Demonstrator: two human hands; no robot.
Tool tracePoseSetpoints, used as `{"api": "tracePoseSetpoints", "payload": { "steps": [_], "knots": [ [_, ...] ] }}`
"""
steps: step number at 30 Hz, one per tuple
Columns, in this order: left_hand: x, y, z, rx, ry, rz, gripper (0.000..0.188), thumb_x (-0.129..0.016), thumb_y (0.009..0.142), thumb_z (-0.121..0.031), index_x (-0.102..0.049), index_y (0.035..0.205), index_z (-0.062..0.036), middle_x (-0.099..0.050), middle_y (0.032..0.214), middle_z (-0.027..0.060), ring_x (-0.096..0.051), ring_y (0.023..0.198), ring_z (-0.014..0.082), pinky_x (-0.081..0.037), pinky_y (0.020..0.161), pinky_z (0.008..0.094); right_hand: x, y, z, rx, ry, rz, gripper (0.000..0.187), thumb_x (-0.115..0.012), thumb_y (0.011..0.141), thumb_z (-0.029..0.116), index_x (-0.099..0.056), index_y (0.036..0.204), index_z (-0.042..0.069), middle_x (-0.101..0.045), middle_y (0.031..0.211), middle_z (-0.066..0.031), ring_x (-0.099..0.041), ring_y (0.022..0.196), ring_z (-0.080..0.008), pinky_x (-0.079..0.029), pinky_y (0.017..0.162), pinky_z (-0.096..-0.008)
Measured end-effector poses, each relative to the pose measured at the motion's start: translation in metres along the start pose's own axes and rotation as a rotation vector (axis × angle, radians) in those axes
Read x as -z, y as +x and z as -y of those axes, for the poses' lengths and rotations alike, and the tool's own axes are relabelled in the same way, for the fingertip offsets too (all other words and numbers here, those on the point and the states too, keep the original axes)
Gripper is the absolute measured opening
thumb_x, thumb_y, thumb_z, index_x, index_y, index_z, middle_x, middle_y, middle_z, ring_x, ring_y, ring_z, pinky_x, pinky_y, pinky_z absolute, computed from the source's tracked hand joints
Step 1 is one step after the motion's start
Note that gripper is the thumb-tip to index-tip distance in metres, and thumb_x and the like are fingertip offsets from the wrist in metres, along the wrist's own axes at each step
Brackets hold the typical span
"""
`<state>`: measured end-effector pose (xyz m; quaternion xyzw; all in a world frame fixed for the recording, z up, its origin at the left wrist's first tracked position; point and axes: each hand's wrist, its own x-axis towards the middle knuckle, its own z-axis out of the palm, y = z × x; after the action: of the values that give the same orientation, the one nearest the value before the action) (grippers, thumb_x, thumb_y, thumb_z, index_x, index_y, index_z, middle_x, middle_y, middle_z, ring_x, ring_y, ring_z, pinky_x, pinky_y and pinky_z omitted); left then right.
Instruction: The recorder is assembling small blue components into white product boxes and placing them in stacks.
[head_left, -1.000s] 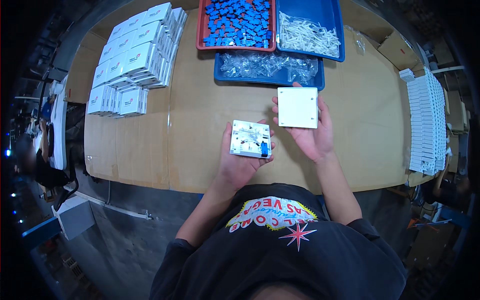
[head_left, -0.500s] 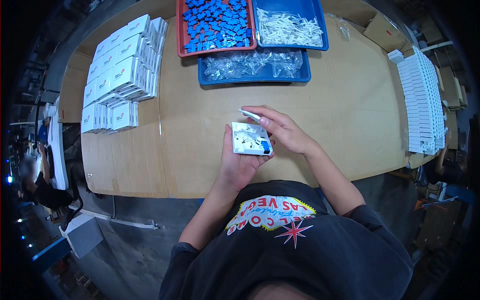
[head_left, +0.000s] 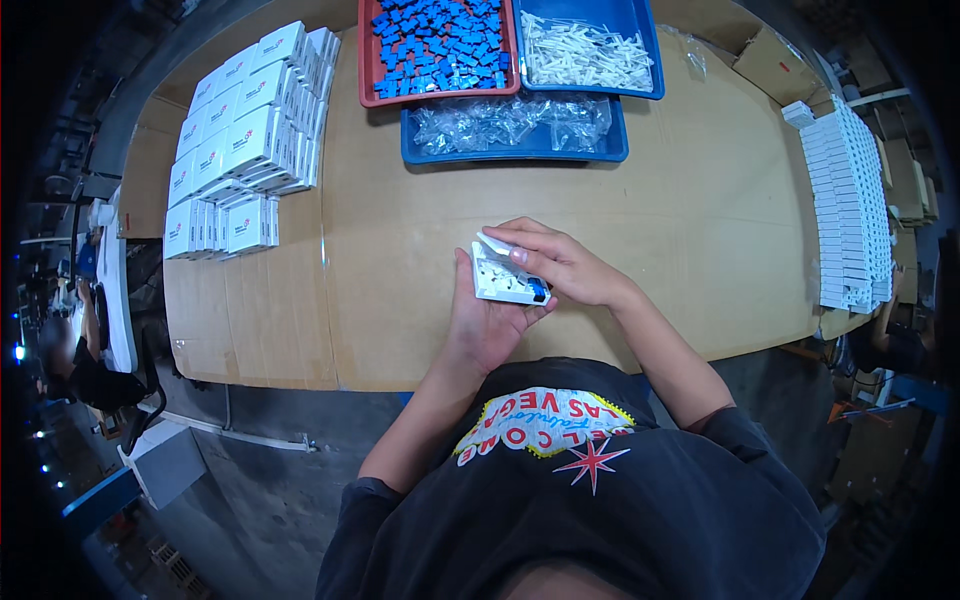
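White square module (head_left: pixel 508 282) with a small blue insert at its near right corner lay in the upturned palm of the left hand (head_left: pixel 490 320), above the near edge of the brown worktable (head_left: pixel 700 200). Left fingers were curled up around the module's underside and edges, gripping it. Right hand (head_left: pixel 560 265) rested over the module's top, its fingertips (head_left: pixel 518 256) pinching a thin white cover plate (head_left: pixel 492 243) set at a tilt against the module's far edge; whether the plate was seated or merely touching could not be told from this view. Beyond the hands, at the far side of the table, stood a blue tray (head_left: pixel 515 152) of clear plastic bags, behind it a red tray (head_left: pixel 440 92) of small blue parts and a second blue tray (head_left: pixel 590 92) of white parts. To the left, well apart from the hands, lay rows of white cartons (head_left: pixel 245 140). At the right end of the table ran a long stack of white plates (head_left: pixel 845 200). A cardboard box (head_left: pixel 765 65) sat near the far right corner.
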<state>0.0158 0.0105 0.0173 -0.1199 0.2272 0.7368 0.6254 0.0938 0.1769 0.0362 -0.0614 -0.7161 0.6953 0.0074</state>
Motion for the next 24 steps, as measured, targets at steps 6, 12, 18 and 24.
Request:
{"api": "tracePoseSetpoints", "payload": {
  "steps": [6,12,18,24],
  "knots": [
    [0.005,0.004,0.000,0.012,-0.014,0.061,0.069,-0.020,0.109,-0.067,-0.053,0.145,-0.0180,-0.062,0.138,0.0085,-0.065,0.121,0.0262,-0.057,0.097,0.0486,0.004,0.000,-0.008,-0.040,0.010,0.068,0.048,-0.054,0.111,0.029,-0.057,0.148,0.000,-0.057,0.144,-0.0123,-0.054,0.134,-0.0234,-0.042,0.114,-0.0349],
    [0.009,0.004,-0.002,0.035,-0.096,0.098,0.066,-0.022,0.110,-0.065,-0.054,0.143,-0.0157,-0.064,0.134,0.0094,-0.067,0.116,0.0275,-0.059,0.094,0.0488,0.004,0.002,-0.008,-0.136,0.107,0.076,0.049,-0.056,0.111,0.034,-0.060,0.146,0.001,-0.064,0.141,-0.0100,-0.057,0.129,-0.0192,-0.044,0.111,-0.0339],
    [0.005,0.006,-0.006,0.058,-0.042,0.046,0.067,-0.022,0.111,-0.063,-0.053,0.142,-0.0130,-0.065,0.130,0.0115,-0.068,0.113,0.0298,-0.059,0.094,0.0499,0.007,0.006,-0.014,-0.154,0.158,0.079,0.049,-0.056,0.111,0.038,-0.063,0.143,0.002,-0.069,0.131,-0.0091,-0.061,0.117,-0.0160,-0.048,0.103,-0.0306],
    [0.008,0.007,-0.009,0.061,-0.066,0.030,0.064,-0.026,0.111,-0.062,-0.054,0.142,-0.0138,-0.067,0.129,0.0115,-0.068,0.115,0.0295,-0.059,0.094,0.0503,0.000,0.007,-0.012,-0.123,0.098,0.037,0.049,-0.053,0.111,0.039,-0.064,0.142,0.002,-0.070,0.127,-0.0081,-0.062,0.114,-0.0153,-0.050,0.100,-0.0310]
  ]
}}
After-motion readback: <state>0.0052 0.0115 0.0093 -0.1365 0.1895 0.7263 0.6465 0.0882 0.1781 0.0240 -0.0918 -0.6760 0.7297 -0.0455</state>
